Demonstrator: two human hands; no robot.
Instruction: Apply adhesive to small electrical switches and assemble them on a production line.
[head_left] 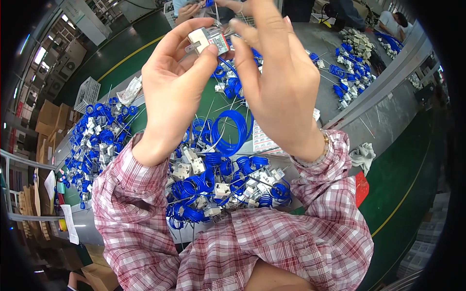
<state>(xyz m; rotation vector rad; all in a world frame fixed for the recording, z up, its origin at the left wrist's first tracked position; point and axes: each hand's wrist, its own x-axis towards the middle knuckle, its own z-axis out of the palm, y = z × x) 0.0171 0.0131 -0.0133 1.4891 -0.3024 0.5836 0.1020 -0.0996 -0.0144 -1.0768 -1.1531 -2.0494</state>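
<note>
My left hand (177, 82) is closed around a capillary thermostat (206, 40), a small white and metal block with a flat metal tab and a label on its side. A blue capillary coil (232, 133) hangs below it, between my wrists. My right hand (276, 77) is at the thermostat's right end, its thumb and fingers apart and partly blurred by motion. Whether its fingertips touch the thermostat I cannot make out. Beneath my hands lies a pile of similar thermostats (222, 190) with blue coils, close to my body.
A second thermostat heap (99, 140) covers the table's left side, and another heap (347, 68) lies at the far right. A sheet of labels (264, 140) lies under my right wrist. A metal post (374, 80) slants along the right. Other people sit across the table.
</note>
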